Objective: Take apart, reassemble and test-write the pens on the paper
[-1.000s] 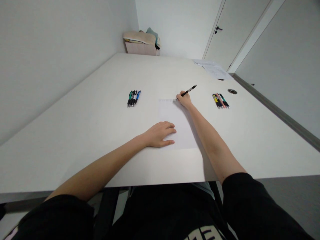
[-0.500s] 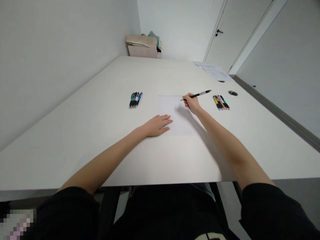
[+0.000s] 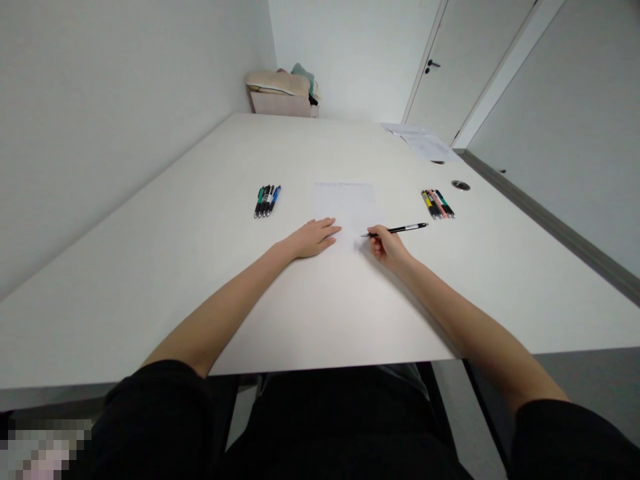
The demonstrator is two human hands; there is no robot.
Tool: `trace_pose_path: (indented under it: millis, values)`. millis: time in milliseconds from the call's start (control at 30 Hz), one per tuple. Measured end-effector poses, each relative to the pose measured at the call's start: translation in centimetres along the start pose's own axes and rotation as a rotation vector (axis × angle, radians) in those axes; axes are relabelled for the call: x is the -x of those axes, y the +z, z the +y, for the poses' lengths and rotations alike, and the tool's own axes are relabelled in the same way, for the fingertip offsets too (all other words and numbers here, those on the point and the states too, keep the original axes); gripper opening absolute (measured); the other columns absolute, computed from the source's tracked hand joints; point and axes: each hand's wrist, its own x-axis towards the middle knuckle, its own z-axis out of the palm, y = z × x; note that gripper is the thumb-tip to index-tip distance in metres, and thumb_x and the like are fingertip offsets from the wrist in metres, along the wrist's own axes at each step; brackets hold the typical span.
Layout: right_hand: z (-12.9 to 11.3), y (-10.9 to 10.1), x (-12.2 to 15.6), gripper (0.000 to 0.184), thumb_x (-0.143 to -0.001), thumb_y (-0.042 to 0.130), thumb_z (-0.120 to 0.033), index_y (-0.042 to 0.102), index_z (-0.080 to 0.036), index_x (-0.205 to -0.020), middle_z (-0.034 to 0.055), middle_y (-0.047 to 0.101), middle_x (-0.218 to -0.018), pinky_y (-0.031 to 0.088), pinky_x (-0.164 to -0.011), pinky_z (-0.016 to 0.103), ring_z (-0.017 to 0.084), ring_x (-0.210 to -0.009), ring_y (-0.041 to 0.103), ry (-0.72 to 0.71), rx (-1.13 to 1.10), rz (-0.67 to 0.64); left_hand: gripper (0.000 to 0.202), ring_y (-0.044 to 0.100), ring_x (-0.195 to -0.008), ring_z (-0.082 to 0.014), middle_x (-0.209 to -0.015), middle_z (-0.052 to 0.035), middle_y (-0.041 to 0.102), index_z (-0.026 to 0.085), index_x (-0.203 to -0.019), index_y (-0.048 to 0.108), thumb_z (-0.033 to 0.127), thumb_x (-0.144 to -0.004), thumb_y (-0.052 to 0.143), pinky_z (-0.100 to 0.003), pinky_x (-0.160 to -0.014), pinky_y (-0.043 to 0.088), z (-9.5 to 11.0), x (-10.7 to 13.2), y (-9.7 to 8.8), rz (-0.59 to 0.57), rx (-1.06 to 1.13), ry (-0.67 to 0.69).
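A white sheet of paper (image 3: 345, 200) lies on the white table, with a faint line of writing along its top edge. My left hand (image 3: 314, 238) rests flat on the sheet's left side, fingers stretched out. Closed around a black pen (image 3: 407, 228) is my right hand (image 3: 389, 247), near the sheet's lower right part. The pen leans to the right, its tip pointing left over the paper. Whether the tip touches the sheet I cannot tell.
Several pens (image 3: 267, 201) lie side by side left of the sheet, and another group of pens (image 3: 438, 204) lies to the right. A round metal fitting (image 3: 461, 185) sits in the tabletop. Loose papers (image 3: 425, 141) lie at the far right edge.
My right hand has come down toward me with the pen, from the sheet's top right to its lower part. My left hand and the paper have shifted slightly away from me.
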Motion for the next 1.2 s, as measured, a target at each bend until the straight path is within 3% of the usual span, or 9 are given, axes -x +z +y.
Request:
trace_pose_path:
  millis: [167,267,333,500,700,767,867,967,1200]
  values:
    - [0.1,0.1,0.1,0.022,-0.063,0.064,-0.017,0.043,-0.019,-0.057,-0.0067,0.045,-0.041,0.022,-0.031,0.013,0.001,-0.032,0.031,-0.052,-0.023,-0.010,0.039,0.042,-0.127,-0.0250,-0.136,-0.0159,0.047,0.013,-0.121,0.056,0.031,-0.092,0.036,-0.043,-0.106,0.031,1.4,0.3,-0.4,0.233,0.070,0.016]
    - [0.2,0.2,0.4,0.026,-0.061,0.069,-0.020,0.044,-0.019,-0.056,-0.0068,0.045,-0.042,0.022,-0.031,0.013,0.001,-0.034,0.031,-0.075,-0.007,-0.047,0.030,0.056,-0.104,-0.0194,-0.112,-0.0113,0.062,0.014,-0.110,0.060,0.027,-0.088,0.045,-0.035,-0.095,0.042,3.8,0.5,-0.3,0.424,0.247,-0.032]
    - [0.3,0.3,0.8,0.029,-0.059,0.072,-0.023,0.044,-0.018,-0.055,-0.0071,0.044,-0.042,0.022,-0.031,0.014,0.001,-0.034,0.032,-0.094,0.007,-0.078,0.027,0.060,-0.083,-0.0161,-0.099,-0.0079,0.065,0.014,-0.104,0.062,0.027,-0.082,0.055,-0.031,-0.082,0.048,5.5,0.6,0.0,0.479,0.358,-0.101]
    - [0.7,0.9,1.8,0.037,-0.054,0.077,-0.032,0.043,-0.019,-0.051,-0.0084,0.041,-0.040,0.020,-0.032,0.017,0.001,-0.033,0.029,-0.126,0.098,-0.132,0.026,0.056,-0.064,-0.0110,-0.083,-0.0032,0.067,0.015,-0.096,0.066,0.034,-0.077,0.063,-0.025,-0.066,0.046,8.0,0.8,0.9,0.525,0.561,-0.207]
    - [1.2,1.1,2.0,0.039,-0.054,0.079,-0.044,0.049,-0.019,-0.052,-0.0081,0.040,-0.039,0.019,-0.035,0.022,0.004,-0.034,0.030,-0.244,0.273,-0.121,0.016,0.054,-0.063,-0.0106,-0.075,-0.0014,0.066,0.017,-0.082,0.066,0.029,-0.083,0.057,-0.024,-0.063,0.043,8.2,1.2,1.5,0.563,0.538,-0.148]
    - [0.9,1.0,1.9,0.039,-0.055,0.077,-0.050,0.055,-0.019,-0.059,-0.0065,0.046,-0.045,0.027,-0.040,0.022,0.007,-0.041,0.040,-0.277,0.208,-0.085,0.015,0.055,-0.064,-0.0110,-0.075,-0.0014,0.066,0.017,-0.081,0.066,0.028,-0.084,0.056,-0.024,-0.064,0.043,8.2,1.3,1.5,0.561,0.520,-0.138]
    - [-0.4,0.8,2.1,0.050,-0.060,0.062,-0.071,0.057,-0.022,-0.070,-0.0023,0.054,-0.057,0.042,-0.054,0.026,0.013,-0.059,0.054,-0.258,-0.119,-0.084,0.016,0.055,-0.064,-0.0117,-0.074,-0.0017,0.065,0.017,-0.080,0.066,0.028,-0.084,0.055,-0.025,-0.065,0.044,8.3,1.3,1.5,0.540,0.507,-0.133]
    - [-1.8,0.7,2.5,0.057,-0.065,0.046,-0.080,0.051,-0.023,-0.067,-0.0027,0.045,-0.052,0.046,-0.063,0.031,0.014,-0.056,0.051,-0.269,-0.310,-0.127,0.016,0.055,-0.066,-0.0127,-0.075,-0.0025,0.065,0.017,-0.081,0.066,0.028,-0.084,0.054,-0.026,-0.067,0.044,8.4,1.3,1.6,0.503,0.508,-0.123]
    - [-2.0,0.8,2.4,0.059,-0.072,0.035,-0.077,0.024,-0.022,-0.055,-0.0051,0.024,-0.050,0.045,-0.060,0.030,0.012,-0.047,0.030,-0.284,-0.211,-0.125,0.016,0.055,-0.066,-0.0137,-0.075,-0.0030,0.065,0.018,-0.080,0.067,0.029,-0.082,0.055,-0.028,-0.069,0.044,8.3,1.3,1.6,0.500,0.529,-0.172]
